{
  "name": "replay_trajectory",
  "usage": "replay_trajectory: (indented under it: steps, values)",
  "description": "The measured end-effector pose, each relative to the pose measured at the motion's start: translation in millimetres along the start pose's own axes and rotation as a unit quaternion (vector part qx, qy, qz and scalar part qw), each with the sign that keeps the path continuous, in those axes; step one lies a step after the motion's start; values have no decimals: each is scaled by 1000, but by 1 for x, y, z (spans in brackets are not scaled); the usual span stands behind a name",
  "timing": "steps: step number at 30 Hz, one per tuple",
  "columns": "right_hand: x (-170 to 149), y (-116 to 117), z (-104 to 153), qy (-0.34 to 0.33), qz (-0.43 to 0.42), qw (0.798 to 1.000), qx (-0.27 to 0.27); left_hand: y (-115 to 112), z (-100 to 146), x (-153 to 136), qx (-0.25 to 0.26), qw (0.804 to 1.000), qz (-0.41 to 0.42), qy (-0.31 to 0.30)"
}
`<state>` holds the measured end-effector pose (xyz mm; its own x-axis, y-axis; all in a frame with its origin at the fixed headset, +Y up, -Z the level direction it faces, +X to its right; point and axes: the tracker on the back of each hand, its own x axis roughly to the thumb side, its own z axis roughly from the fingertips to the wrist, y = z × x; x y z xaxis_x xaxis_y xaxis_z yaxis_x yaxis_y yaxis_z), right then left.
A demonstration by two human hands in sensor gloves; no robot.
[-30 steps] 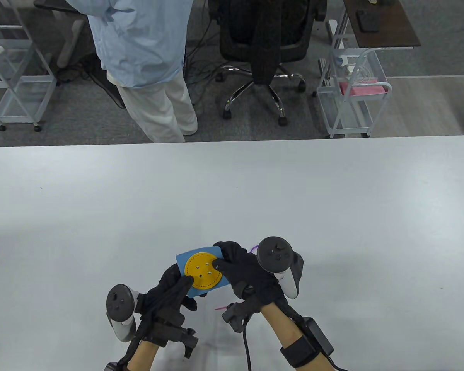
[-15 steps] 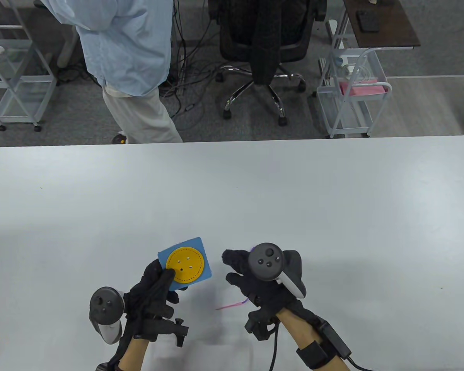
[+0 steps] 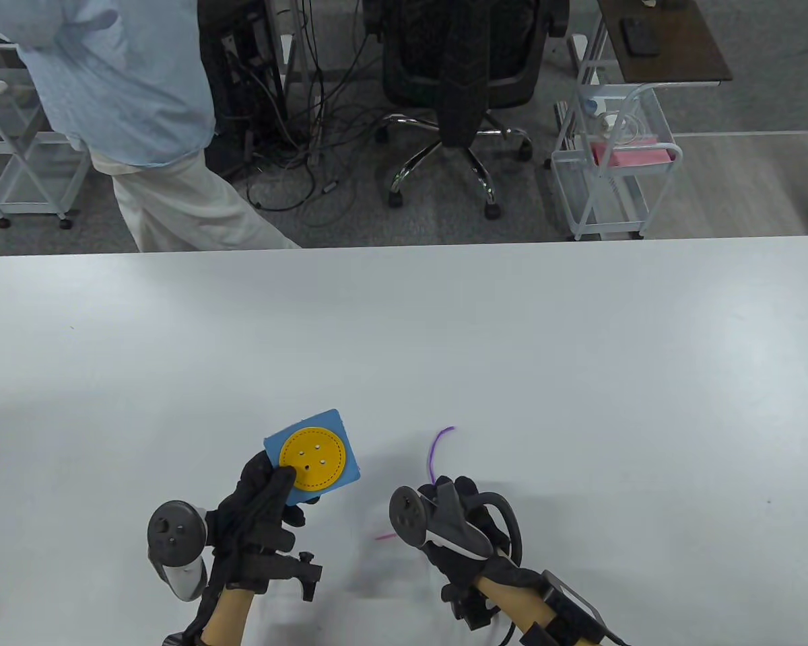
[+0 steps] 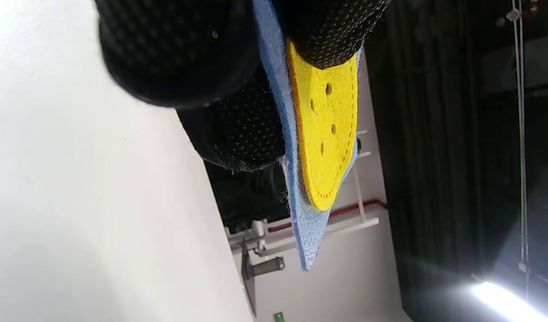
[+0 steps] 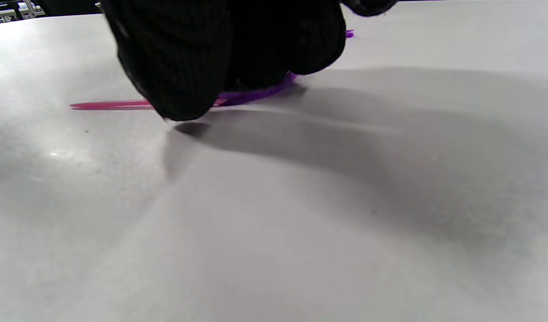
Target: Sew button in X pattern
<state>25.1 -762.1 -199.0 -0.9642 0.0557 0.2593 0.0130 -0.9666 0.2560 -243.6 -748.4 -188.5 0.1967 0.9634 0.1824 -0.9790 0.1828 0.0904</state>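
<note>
A yellow felt button (image 3: pixel 312 459) with several holes sits on a blue felt square (image 3: pixel 347 463). My left hand (image 3: pixel 264 506) pinches the square's near corner and holds it above the table, thumb on the button; the left wrist view shows the button (image 4: pixel 327 129) edge-on on the square (image 4: pixel 300 228). A pink needle (image 3: pixel 385 537) with purple thread (image 3: pixel 438 447) lies on the table. My right hand (image 3: pixel 454 518) rests on the table with its fingertips (image 5: pixel 180 80) on the needle (image 5: pixel 108 105) and thread (image 5: pixel 260 93). Whether it grips them is hidden.
The white table (image 3: pixel 579 350) spreads wide around both hands. Beyond its far edge stand a person in a light blue coat (image 3: pixel 114 87), an office chair (image 3: pixel 458 81) and white wire carts (image 3: pixel 613 175).
My right hand let go of the felt piece and dropped to the table onto the needle. My left hand carried the felt piece left. The person behind walked left.
</note>
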Motion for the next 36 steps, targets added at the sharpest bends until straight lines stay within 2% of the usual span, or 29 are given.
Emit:
replay_trajectory:
  steps: [12,20,28,32,36]
  values:
    - [2,4,0,0,-13,1000,-23,4,1,0,26,999,-2,18]
    - [12,7,6,-6,36,998,-50,5,2,0,30,999,17,25]
    - [14,8,6,-1,54,998,-40,7,2,0,33,998,43,31]
    - [8,0,7,3,15,998,-57,7,2,-1,30,996,74,41]
    - [-1,-24,9,11,-40,995,-94,6,1,-3,20,991,122,58]
